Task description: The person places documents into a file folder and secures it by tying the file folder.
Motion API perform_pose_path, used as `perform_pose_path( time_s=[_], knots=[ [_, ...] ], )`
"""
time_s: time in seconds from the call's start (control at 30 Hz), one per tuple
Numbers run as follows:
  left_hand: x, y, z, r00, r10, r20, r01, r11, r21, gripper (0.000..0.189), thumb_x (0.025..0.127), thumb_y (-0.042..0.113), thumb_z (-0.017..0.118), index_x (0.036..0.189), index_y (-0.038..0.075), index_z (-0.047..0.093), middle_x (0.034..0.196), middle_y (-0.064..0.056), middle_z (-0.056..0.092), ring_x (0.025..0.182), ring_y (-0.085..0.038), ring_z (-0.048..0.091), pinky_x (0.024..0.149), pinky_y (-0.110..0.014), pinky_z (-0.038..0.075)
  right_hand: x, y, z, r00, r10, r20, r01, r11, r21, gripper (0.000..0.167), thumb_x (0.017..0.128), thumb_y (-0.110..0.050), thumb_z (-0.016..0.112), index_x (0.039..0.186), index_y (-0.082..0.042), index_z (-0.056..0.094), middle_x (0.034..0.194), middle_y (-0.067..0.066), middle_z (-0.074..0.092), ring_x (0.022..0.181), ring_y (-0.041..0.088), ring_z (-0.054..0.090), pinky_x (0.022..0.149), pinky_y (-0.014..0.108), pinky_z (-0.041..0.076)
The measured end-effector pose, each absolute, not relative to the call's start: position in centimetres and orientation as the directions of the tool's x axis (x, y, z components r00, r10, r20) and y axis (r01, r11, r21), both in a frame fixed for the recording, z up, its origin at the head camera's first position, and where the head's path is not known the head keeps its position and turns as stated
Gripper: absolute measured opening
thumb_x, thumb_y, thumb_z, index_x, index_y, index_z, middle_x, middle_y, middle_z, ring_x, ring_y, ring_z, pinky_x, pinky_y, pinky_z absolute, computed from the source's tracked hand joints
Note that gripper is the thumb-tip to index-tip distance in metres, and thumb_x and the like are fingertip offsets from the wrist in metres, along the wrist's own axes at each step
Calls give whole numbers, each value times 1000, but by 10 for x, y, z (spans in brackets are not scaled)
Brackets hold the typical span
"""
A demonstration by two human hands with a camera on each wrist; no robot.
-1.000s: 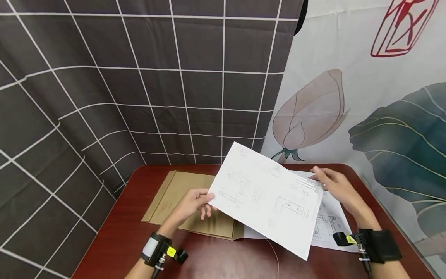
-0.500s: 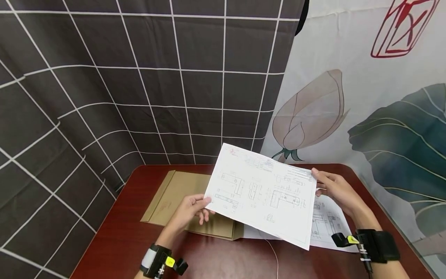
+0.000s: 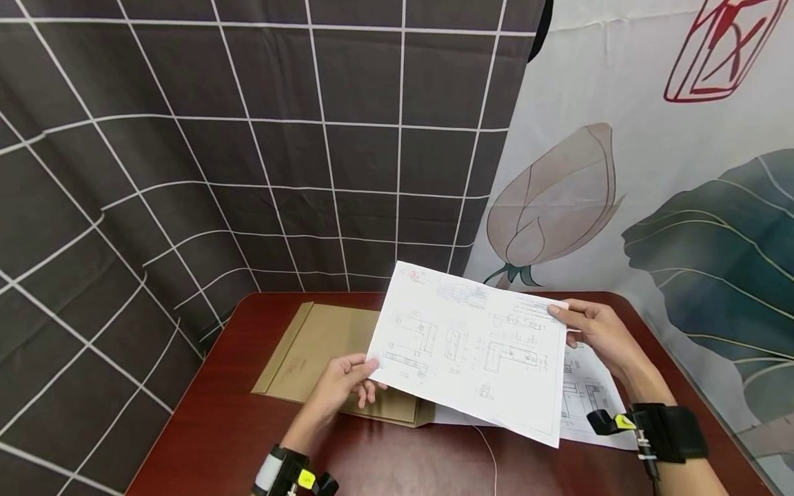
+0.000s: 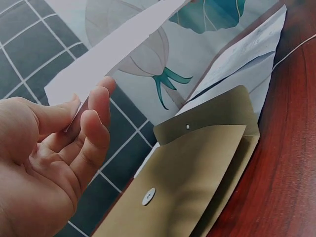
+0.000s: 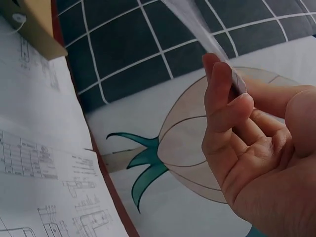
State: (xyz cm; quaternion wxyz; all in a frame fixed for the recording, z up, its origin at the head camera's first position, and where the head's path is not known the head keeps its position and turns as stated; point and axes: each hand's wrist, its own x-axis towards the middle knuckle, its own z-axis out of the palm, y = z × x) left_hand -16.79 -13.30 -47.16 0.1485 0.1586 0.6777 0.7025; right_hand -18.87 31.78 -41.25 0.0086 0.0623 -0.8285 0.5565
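Note:
A white sheet of paper [image 3: 465, 351] with printed technical drawings is held up, tilted, above the table. My left hand [image 3: 344, 383] pinches its lower left corner between thumb and fingers, also plain in the left wrist view. At the upper right corner my right hand [image 3: 598, 337] grips the sheet, thumb on top and fingers beneath. Below it on the right lie more drawing sheets [image 3: 586, 396], partly covered by the held one. A brown kraft document envelope [image 3: 335, 337] lies on the left; its flap [image 4: 207, 116] is open in the left wrist view, with a round button [image 4: 148, 196] on its body.
The dark red table [image 3: 205, 427] ends at a grey gridded curtain [image 3: 279, 158] behind and a white cloth with a lotus print [image 3: 552, 200] at right. A thin white string [image 3: 489, 451] runs from under the sheets toward the front edge.
The held sheet has turned more toward the camera, so its print shows more clearly. My right hand has shifted its hold, the thumb now lying over the upper right corner.

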Motion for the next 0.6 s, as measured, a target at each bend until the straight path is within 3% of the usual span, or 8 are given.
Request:
perform_pose_path(
  time_s=[0.43, 0.6],
  knots=[
    [-161, -126, -476, -886, 463, -18, -24, -8, 1000, 37, 99, 22, 54, 113, -11, 61, 85, -24, 70, 54, -11, 59, 45, -21, 45, -193, 322, -413, -993, -39, 112, -118, 430, -895, 46, 95, -39, 59, 120, 0, 61, 85, 6, 70, 51, 24, 55, 41, 34, 37],
    [-157, -129, -475, -830, 556, -40, -33, 23, 999, 37, 101, 20, 50, 113, -13, 60, 90, -25, 70, 59, -14, 60, 46, -20, 45, -194, 323, -410, -993, -1, 116, -106, 423, -900, 47, 93, -39, 61, 118, 1, 61, 78, 4, 67, 51, 23, 52, 42, 34, 37]
  ],
)
